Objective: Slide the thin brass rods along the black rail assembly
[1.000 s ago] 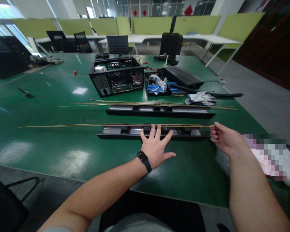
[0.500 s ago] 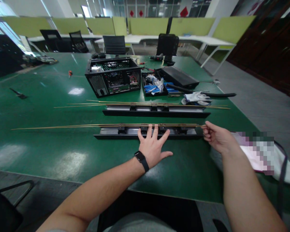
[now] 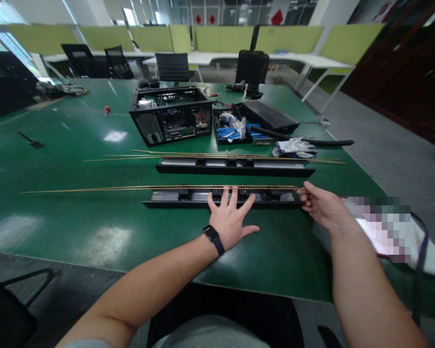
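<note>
Stretching left to right, a thin golden rod (image 3: 159, 187) ends pinched in the right grip (image 3: 321, 205), the left grip (image 3: 230, 222) splayed.

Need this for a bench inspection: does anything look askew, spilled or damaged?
The thin golden rods on the near black rail look lopsided: they run far beyond its left end but stop near its right. The computer case behind has an uncovered top. I see no spill or damage.

Your surface (image 3: 61, 169): green, glossy. Directly on it before you lies the near black rail (image 3: 177, 205); the far black rail (image 3: 235, 170) runs roughly parallel beyond. Farther back you have an open computer case (image 3: 148, 129), black tray (image 3: 235, 141) and, leftward, small orange item (image 3: 107, 110).
</note>
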### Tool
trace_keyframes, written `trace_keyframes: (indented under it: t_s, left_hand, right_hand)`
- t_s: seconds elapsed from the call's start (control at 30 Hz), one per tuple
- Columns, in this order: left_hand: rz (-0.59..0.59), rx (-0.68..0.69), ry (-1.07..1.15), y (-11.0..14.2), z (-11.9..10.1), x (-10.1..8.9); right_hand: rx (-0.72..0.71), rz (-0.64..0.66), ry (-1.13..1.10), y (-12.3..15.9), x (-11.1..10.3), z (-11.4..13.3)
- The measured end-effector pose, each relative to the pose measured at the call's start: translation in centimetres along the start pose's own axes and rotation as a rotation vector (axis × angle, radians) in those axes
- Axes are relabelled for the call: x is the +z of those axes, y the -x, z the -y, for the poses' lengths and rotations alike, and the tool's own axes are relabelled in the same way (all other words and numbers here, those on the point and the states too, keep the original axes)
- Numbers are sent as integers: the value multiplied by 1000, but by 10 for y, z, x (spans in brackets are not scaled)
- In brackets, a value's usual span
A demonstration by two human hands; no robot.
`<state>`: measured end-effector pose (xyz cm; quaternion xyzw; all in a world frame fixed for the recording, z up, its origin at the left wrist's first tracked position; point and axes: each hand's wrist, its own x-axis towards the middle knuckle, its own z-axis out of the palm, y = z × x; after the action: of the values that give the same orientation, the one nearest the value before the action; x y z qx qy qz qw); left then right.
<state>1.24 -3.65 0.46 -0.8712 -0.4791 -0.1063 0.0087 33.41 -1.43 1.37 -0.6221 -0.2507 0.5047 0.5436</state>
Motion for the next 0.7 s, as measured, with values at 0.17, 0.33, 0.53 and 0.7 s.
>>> trace_keyframes:
  t_s: [0.17,0.33,0.53,0.7]
  left_hand:
    - [21,3,-3,1,0,-2]
    - [35,7,-7,2,1,-4]
    - [40,-2,12,3,-1,-9]
    - [45,-5,20,6,-2,-12]
  right_hand:
    - [10,-5,-1,6,3,1]
    - [16,27,-68,7,-5,7]
    - [30,-193,-140,-8,-51,24]
    - [-11,-472,-154,-15,-85,45]
